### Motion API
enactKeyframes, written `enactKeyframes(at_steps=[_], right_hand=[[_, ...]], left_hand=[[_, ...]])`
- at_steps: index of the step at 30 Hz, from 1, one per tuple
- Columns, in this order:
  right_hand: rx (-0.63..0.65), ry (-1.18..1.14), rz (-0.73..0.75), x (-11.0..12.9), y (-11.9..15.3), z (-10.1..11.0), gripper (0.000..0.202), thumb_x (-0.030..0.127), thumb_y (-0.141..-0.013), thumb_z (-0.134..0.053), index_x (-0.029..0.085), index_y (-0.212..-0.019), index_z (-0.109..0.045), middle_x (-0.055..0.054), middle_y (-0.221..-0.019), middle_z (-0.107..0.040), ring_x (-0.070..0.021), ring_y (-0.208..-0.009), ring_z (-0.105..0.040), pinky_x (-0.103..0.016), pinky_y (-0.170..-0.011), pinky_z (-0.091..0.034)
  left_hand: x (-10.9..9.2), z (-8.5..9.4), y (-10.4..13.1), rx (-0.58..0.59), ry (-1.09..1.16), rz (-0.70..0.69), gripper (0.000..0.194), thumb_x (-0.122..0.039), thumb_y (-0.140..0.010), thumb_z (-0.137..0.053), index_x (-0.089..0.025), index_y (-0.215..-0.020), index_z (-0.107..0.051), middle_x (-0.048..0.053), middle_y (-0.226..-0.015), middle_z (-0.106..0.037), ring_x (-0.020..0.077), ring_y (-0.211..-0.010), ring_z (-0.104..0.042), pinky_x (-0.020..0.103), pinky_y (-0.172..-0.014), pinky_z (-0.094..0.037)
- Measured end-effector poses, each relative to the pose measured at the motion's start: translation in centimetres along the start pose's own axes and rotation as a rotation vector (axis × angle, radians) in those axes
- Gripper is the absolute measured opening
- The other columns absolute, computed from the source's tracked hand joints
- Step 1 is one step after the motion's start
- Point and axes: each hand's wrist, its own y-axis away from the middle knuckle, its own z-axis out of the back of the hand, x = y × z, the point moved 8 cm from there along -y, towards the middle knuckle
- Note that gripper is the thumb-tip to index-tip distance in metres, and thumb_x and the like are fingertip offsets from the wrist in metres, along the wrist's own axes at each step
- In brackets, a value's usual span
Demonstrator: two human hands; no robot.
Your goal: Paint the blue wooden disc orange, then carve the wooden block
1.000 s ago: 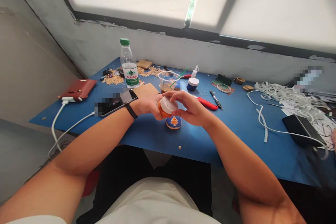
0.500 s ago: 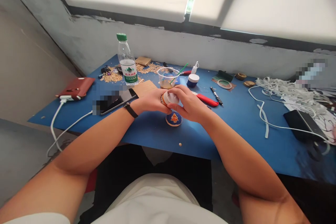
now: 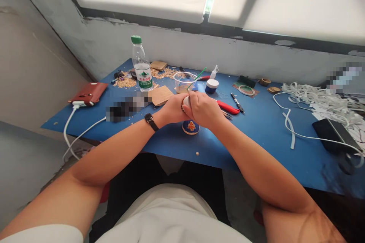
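Observation:
Both hands close around a small jar with a white lid, over the near part of the blue table. My left hand wraps the jar from the left; my right hand curls its fingers over the lid from the right. Most of the jar is hidden by the fingers. Just below them lies a round dark-blue piece with an orange tree figure and a pale edge. Behind the hands stands a clear plastic cup with a green stick in it.
A water bottle, a wooden board and a brown pouch are on the left. Right of the hands lie a red-handled tool, a pen and a blue jar with white lid. White cables cross the right side.
My right hand's fingers have closed further over the lid, and less of the jar shows. The whole view has shifted slightly.

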Motion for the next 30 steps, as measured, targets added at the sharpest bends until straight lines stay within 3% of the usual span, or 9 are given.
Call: enactKeyframes(at_steps=[3, 7, 11, 14, 21, 27, 30], right_hand=[[-0.063, -0.045, -0.087, -0.6, 0.2, -0.2, 0.055, 0.082, -0.110, -0.083, 0.028, -0.114, -0.076, -0.015, -0.102, -0.075, -0.0416, -0.110, -0.073, -0.053, -0.099, -0.061], [0.002, 0.232, -0.165, 0.0, 0.9, 0.0, 0.057, 0.075, -0.123, -0.058, 0.022, -0.118, -0.077, -0.020, -0.105, -0.080, -0.0393, -0.098, -0.075, -0.049, -0.087, -0.055], [0.160, 0.436, 0.014, 1.5, 0.7, 0.4, 0.055, 0.069, -0.122, -0.058, 0.021, -0.134, -0.081, -0.021, -0.122, -0.087, -0.0374, -0.103, -0.076, -0.044, -0.083, -0.047], [0.224, 0.488, 0.100, 1.2, 0.0, 0.1, 0.056, 0.069, -0.119, -0.059, 0.020, -0.130, -0.084, -0.020, -0.120, -0.088, -0.0365, -0.102, -0.076, -0.043, -0.082, -0.045], [0.114, 0.532, -0.018, 0.5, -1.6, -1.2, 0.058, 0.064, -0.124, -0.050, 0.018, -0.131, -0.086, -0.021, -0.117, -0.090, -0.0349, -0.093, -0.078, -0.042, -0.077, -0.044], [0.164, 0.603, -0.037, 0.7, -1.8, -1.6, 0.060, 0.056, -0.127, -0.048, 0.011, -0.147, -0.082, -0.026, -0.127, -0.091, -0.0378, -0.102, -0.081, -0.043, -0.080, -0.047], [0.113, 0.510, -0.036, -0.6, -1.9, -0.5, 0.062, 0.065, -0.125, -0.057, 0.014, -0.152, -0.081, -0.024, -0.132, -0.092, -0.0376, -0.108, -0.082, -0.042, -0.083, -0.049]], left_hand=[[0.3, -0.2, -0.1, -0.064, -0.083, 0.019, 0.038, -0.033, -0.079, -0.097, -0.026, -0.091, -0.062, 0.001, -0.092, -0.076, 0.0210, -0.084, -0.063, 0.037, -0.079, -0.049], [0.9, -0.8, -0.8, 0.052, -0.067, 0.012, 0.040, -0.032, -0.075, -0.097, -0.027, -0.086, -0.059, -0.001, -0.086, -0.073, 0.0207, -0.082, -0.063, 0.036, -0.078, -0.049], [1.3, -0.8, -1.2, 0.201, 0.071, -0.005, 0.042, -0.033, -0.068, -0.101, -0.023, -0.095, -0.071, 0.000, -0.093, -0.082, 0.0231, -0.090, -0.071, 0.035, -0.082, -0.057], [1.2, -1.1, -1.2, 0.250, 0.088, 0.008, 0.038, -0.031, -0.068, -0.099, -0.021, -0.098, -0.076, 0.001, -0.097, -0.086, 0.0251, -0.093, -0.074, 0.036, -0.084, -0.061], [1.1, 0.2, -1.1, -0.006, -0.093, 0.039, 0.037, -0.026, -0.076, -0.096, -0.024, -0.104, -0.074, 0.004, -0.104, -0.085, 0.0251, -0.093, -0.071, 0.038, -0.088, -0.056], [1.6, 0.6, -0.9, -0.086, -0.125, 0.099, 0.042, -0.018, -0.080, -0.098, -0.029, -0.095, -0.060, 0.003, -0.100, -0.081, 0.0249, -0.093, -0.069, 0.039, -0.090, -0.054], [1.8, 0.3, -1.3, -0.099, -0.009, 0.102, 0.045, -0.016, -0.080, -0.102, -0.027, -0.108, -0.068, 0.004, -0.110, -0.086, 0.0261, -0.100, -0.075, 0.038, -0.093, -0.059]])
